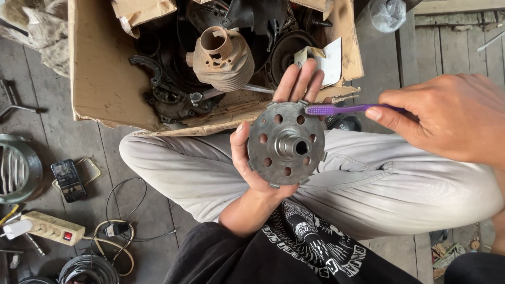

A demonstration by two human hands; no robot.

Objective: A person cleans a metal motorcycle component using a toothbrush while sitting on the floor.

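While my left hand (258,158) cups the perforated metal hub (285,144) above my lap, my right hand (447,118) pinches a purple toothbrush (336,109), bristles touching the hub's upper rim, near the cardboard box (100,79).

- A floor of weathered grey wooden planks (58,134) runs across the frame, its boards worn and stained.
- A torn cardboard box (102,79) fills the upper centre, packed with dark, greasy engine parts and a rusty finned cylinder (222,60).
- Crumpled cloth (39,31) lies at upper left.
- At left, a phone (69,180) rests on the boards near a round metal grille (18,169).
- A cream power strip (52,227) and coiled cables (89,268) crowd the lower left corner.
- Flat daylight, with soft shadows.
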